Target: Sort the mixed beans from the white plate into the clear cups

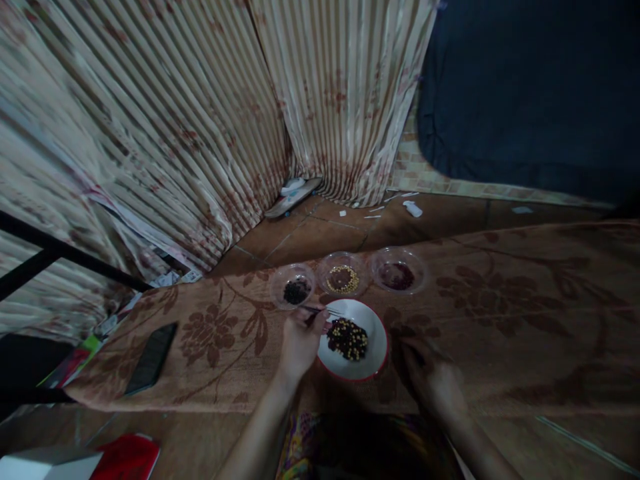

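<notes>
My left hand (303,339) is at the left rim of a white bowl with a red edge (379,343). Its fingers pinch thin tweezers (320,310), whose pale tips reach over the bowl's upper rim. Inside the bowl lies a mix of dark beans and yellow kernels (349,339). My right hand (437,383) rests in shadow on the cloth to the right of the bowl, its fingers loosely stretched and apart, with nothing visible in them. Behind the bowl stand three clear dishes, holding black beans (296,291), yellow kernels (343,279) and dark red beans (399,276).
A brown flowered cloth (495,347) covers the long low surface. A dark phone (151,359) lies toward its left end. Striped curtains (210,133) hang behind, with a skateboard (294,197) and white scraps (413,209) on the tiled floor. Black bars (60,248) stand at left.
</notes>
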Available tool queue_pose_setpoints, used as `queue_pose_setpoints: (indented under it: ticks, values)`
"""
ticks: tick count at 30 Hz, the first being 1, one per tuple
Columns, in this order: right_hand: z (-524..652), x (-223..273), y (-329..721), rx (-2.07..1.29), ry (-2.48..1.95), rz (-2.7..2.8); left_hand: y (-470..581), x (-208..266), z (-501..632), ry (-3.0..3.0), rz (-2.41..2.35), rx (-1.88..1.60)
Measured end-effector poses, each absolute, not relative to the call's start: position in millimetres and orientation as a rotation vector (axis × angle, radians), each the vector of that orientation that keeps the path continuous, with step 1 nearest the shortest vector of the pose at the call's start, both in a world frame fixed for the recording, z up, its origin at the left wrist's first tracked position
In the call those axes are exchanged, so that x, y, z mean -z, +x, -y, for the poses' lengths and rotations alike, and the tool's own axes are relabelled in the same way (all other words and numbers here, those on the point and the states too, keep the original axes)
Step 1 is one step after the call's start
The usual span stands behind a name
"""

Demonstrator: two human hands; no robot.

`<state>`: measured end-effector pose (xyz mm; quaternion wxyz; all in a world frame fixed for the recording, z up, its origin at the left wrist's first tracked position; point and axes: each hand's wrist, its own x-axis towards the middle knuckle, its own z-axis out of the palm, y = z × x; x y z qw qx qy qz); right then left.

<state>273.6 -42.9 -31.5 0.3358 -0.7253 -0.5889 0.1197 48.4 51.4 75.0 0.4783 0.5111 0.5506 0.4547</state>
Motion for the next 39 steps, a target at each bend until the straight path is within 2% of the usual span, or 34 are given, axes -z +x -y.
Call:
queue_pose_setpoints:
  ticks: [14, 30, 39]
  values:
    - [43, 32, 274, -0.269, -1.882, 1.531, 47, -44, -44, 1.551, -1.356, -1.010]
    - [43, 30, 273, -0.278, -1.881, 1.546, 50, -52, -43, 1.829, -1.411, -0.878]
    - [44, 28, 273, -0.286, -1.893, 1.551, 51, -50, -44, 1.749, -1.412, -0.913]
